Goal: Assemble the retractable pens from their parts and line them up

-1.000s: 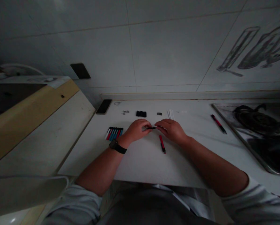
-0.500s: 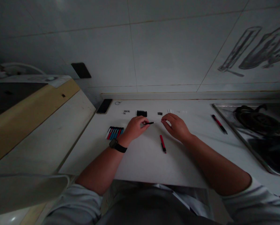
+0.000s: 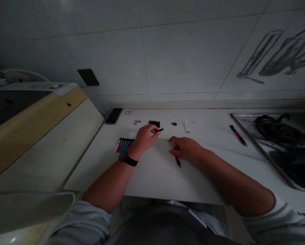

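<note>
My left hand (image 3: 146, 136), with a dark watch on its wrist, pinches a black pen grip piece (image 3: 158, 130). A thin white refill (image 3: 169, 126) sticks out of that piece toward the upper right. My right hand (image 3: 187, 147) is low over a red and black pen body (image 3: 177, 160) on the counter. Its thumb and forefinger are apart, on either side of the pen body's upper end, which they partly hide. I cannot tell whether they touch it. Beyond my hands lie several white refills (image 3: 186, 126), small dark parts (image 3: 174, 124) and a row of black grip pieces (image 3: 155, 123).
Several red, blue and white pen barrels (image 3: 124, 145) lie left of my left wrist. Small metal parts (image 3: 137, 121) and a phone (image 3: 113, 116) are farther back. On the right, a red and black pen (image 3: 238, 135) lies beside a gas stove (image 3: 282, 136). A tiled wall (image 3: 180, 61) closes the back.
My right hand has let go of the white refill and moved down to the pen body on the counter. My left hand, still holding the grip piece, has shifted slightly left and away from me.
</note>
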Tool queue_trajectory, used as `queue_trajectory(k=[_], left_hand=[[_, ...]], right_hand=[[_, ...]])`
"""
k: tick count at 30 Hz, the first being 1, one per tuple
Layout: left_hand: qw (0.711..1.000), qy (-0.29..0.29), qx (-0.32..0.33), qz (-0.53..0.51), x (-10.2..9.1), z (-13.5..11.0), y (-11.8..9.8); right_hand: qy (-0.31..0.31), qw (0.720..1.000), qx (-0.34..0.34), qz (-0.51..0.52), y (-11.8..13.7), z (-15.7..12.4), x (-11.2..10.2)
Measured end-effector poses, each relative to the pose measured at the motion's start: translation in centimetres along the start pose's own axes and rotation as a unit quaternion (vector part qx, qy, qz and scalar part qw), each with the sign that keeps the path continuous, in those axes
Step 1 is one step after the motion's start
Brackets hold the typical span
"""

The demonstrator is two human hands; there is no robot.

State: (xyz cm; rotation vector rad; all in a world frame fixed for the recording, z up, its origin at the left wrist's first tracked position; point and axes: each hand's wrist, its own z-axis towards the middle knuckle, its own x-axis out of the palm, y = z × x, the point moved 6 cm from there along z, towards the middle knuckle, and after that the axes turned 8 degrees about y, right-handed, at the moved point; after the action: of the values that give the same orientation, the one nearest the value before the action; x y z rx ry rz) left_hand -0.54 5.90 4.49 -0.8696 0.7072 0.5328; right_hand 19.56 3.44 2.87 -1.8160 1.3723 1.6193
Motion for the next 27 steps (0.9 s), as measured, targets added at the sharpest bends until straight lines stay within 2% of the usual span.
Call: queue_trajectory(k=[3,9,16,20,22,24,27], left_hand=[[1.0,0.003,0.0,0.005,0.0,0.0,0.0],[1.0,-0.003,-0.003,0.012,-0.2,0.0,0.2],[1.0,0.002,-0.003,0.008,0.0,0.0,0.3],[1.0,0.003,-0.004,0.01,0.0,0.0,0.2],[1.0,0.0,-0.004,0.013,-0.1,0.0,0.2],[1.0,-0.006,-0.001,0.012,-0.2,0.0,0.1],[1.0,-0.018,0.005,0.006,-0.4,0.0,0.0]], right_hand=[[-0.003,1.0,-0.001,-0.013,0.6,-0.1,0.1],[-0.062,0.995,-0.007,0.071,-0.5,0.1,-1.1],[-0.011,0.999,0.007,-0.031,-0.6,0.0,0.1],[-0.029,0.999,-0.007,-0.029,-0.7,0.3,0.0],[-0.066,0.997,-0.029,0.026,-0.8,0.5,-0.5],[-0.116,0.983,-0.061,0.13,-1.0,0.6,-1.3],[-0.198,0.933,-0.102,0.284,-1.8,0.6,-2.5]])
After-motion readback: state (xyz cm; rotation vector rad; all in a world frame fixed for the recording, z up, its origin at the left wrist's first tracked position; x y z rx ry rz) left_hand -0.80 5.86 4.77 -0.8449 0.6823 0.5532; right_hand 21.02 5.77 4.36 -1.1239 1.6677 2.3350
